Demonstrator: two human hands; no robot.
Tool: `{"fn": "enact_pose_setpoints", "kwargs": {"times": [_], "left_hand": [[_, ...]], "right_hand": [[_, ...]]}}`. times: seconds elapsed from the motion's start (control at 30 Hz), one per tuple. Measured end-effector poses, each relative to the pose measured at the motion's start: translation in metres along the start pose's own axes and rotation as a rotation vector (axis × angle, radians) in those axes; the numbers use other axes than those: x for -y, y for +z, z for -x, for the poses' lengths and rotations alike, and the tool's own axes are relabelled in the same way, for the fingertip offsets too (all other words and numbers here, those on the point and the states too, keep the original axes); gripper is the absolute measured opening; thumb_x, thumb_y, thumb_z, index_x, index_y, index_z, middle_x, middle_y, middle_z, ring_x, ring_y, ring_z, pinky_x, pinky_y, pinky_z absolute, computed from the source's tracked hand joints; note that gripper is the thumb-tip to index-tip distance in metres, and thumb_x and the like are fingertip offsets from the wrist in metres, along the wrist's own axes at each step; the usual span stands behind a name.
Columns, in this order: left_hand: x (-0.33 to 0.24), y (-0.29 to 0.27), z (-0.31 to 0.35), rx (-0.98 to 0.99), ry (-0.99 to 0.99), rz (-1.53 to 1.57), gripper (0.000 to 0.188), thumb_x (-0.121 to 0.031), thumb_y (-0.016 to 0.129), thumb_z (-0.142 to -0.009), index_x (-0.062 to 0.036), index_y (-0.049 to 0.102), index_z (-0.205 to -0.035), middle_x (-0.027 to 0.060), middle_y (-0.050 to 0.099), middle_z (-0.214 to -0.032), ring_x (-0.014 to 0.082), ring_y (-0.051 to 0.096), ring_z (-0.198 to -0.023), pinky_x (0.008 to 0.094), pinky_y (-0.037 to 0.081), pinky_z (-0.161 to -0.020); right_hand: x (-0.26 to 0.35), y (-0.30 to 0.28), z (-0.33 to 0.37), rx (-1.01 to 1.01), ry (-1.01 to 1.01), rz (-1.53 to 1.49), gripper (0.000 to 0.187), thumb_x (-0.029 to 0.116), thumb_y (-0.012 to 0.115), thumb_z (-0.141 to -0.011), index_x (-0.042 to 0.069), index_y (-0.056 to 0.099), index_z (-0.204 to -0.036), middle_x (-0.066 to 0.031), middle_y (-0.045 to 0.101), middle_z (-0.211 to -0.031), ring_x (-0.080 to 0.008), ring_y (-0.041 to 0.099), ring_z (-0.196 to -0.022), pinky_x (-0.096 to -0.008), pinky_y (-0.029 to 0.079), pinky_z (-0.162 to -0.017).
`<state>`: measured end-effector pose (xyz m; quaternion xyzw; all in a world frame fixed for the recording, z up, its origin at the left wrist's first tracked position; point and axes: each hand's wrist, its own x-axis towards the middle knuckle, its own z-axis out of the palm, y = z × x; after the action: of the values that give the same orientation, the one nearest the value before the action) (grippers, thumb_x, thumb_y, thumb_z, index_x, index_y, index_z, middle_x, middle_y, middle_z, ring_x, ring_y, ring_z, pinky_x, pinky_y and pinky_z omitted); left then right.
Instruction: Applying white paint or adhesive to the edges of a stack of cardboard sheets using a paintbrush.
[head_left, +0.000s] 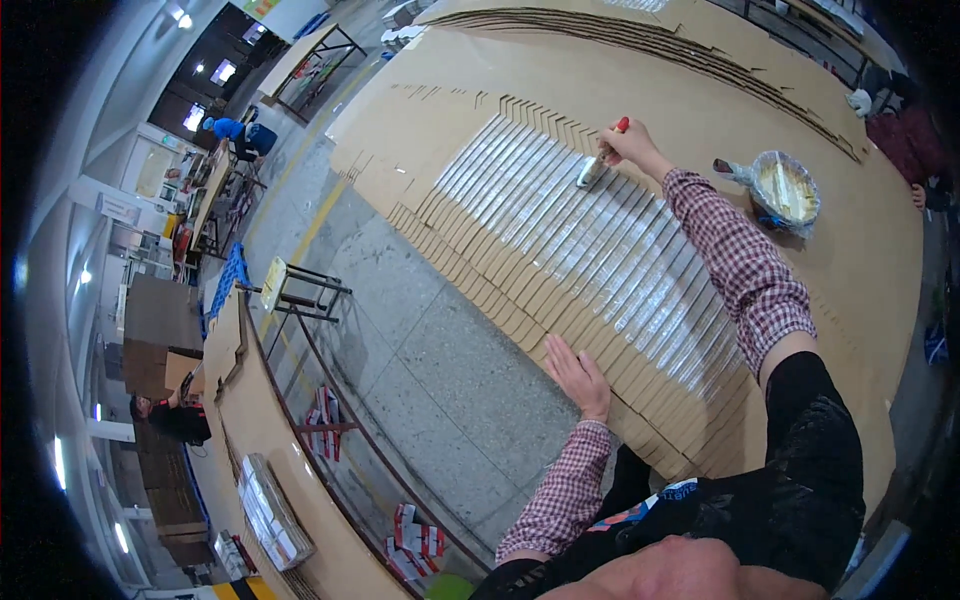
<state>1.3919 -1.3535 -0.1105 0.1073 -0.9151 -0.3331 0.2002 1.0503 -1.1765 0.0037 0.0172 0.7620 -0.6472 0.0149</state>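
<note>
My right hand (630, 146) is closed round the red handle of a paintbrush (590, 172). Its bristles touch the upper part of a long row of overlapped cardboard sheets (510, 300), fanned out so that only a strip of each shows. Across the middle of these strips runs a shiny, wet-looking whitish band (600, 240). My left hand (580, 378) lies flat, fingers stretched, on the near left edge of the fanned cardboard. Right of my right forearm stands a plastic-lined bowl (785, 192) of pale yellowish paste, with a dark-tipped handle wrapped at its side.
Another fanned cardboard stack (650, 45) lies along the far side of the table (850, 260). To the left are a stool (290, 287) on the grey floor and a second table (270, 400) with a wrapped bundle (272, 510). Other people work at the left and far right.
</note>
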Motion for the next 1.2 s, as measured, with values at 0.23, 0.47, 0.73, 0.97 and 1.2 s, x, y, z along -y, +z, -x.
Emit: {"fn": "enact_pose_setpoints", "kwargs": {"times": [0.23, 0.47, 0.73, 0.97, 1.2], "left_hand": [[-0.063, -0.036, -0.07, -0.241, 0.228, 0.315, 0.039, -0.011, 0.039, -0.091, 0.0053, 0.044, -0.126, 0.0225, 0.039, -0.135, 0.0389, 0.031, -0.129, 0.0455, 0.022, -0.107], [-0.241, 0.132, -0.207, 0.298, 1.013, 0.211, 0.02, -0.006, 0.051, -0.084, -0.0059, 0.06, -0.102, 0.0137, 0.061, -0.093, 0.0311, 0.056, -0.092, 0.0388, 0.043, -0.081], [-0.284, 0.355, -0.188, 0.845, 0.919, -0.503, 0.026, -0.019, 0.057, -0.081, -0.0126, 0.061, -0.106, 0.0117, 0.064, -0.104, 0.0278, 0.06, -0.101, 0.0408, 0.048, -0.084], [-0.335, 0.351, -0.078, 1.05, 1.035, -0.047, 0.033, -0.021, 0.068, -0.074, -0.0054, 0.058, -0.102, 0.018, 0.065, -0.088, 0.03, 0.063, -0.083, 0.0406, 0.049, -0.072], [-0.387, 0.335, -0.028, 1.338, 0.85, 0.109, 0.035, -0.017, 0.07, -0.074, -0.0029, 0.052, -0.1, 0.0124, 0.063, -0.079, 0.0207, 0.062, -0.069, 0.0347, 0.048, -0.063]], "right_hand": [[0.035, -0.098, 0.105, -0.073, -0.122, -0.405, 0.017, 0.013, 0.056, -0.083, -0.002, 0.063, -0.079, -0.0089, 0.064, -0.071, -0.0152, 0.063, -0.059, -0.0255, 0.053, -0.054], [0.065, -0.243, 0.337, -0.559, -0.293, -0.434, 0.019, 0.019, 0.048, -0.091, 0.003, 0.056, -0.096, -0.0099, 0.061, -0.095, -0.0136, 0.06, -0.07, -0.0257, 0.049, -0.063], [0.025, -0.318, 0.544, -0.979, -0.262, -0.399, 0.018, 0.022, 0.045, -0.094, 0.005, 0.051, -0.096, -0.0135, 0.061, -0.096, -0.0154, 0.059, -0.069, -0.0256, 0.048, -0.061], [-0.022, -0.357, 0.686, -1.253, -0.292, -0.475, 0.017, 0.022, 0.048, -0.093, 0.006, 0.05, -0.09, -0.0147, 0.06, -0.099, -0.016, 0.057, -0.07, -0.0283, 0.047, -0.064], [-0.015, -0.352, 0.67, -1.336, -0.269, -0.482, 0.014, 0.019, 0.049, -0.092, 0.005, 0.052, -0.095, -0.0116, 0.058, -0.099, -0.015, 0.057, -0.072, -0.0276, 0.047, -0.066]]}}
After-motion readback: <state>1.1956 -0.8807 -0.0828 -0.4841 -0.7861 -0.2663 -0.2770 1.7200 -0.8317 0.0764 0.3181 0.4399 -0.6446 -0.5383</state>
